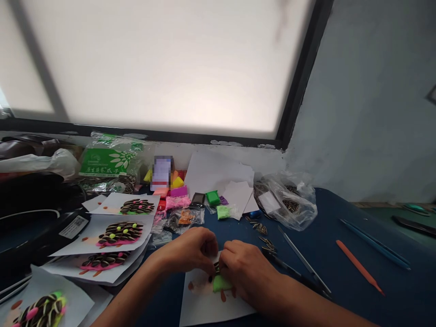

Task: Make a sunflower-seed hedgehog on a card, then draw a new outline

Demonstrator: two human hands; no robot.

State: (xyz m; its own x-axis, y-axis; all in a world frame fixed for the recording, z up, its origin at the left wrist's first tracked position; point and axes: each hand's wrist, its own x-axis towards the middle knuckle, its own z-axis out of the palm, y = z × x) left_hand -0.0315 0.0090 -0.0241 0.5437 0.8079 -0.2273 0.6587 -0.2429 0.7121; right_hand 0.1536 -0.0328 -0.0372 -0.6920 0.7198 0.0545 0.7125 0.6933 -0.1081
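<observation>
Both left hand [195, 250] and right hand [248, 269] bend their fingers closely over the white sheet [199, 312]. Green clay [221, 285] lies on it, beside these fingers; whether they pinch something, I cannot tell.

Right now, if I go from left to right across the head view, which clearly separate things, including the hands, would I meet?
Green-printed bag, left hand, right hand, slim silver tool, orange tool.
</observation>
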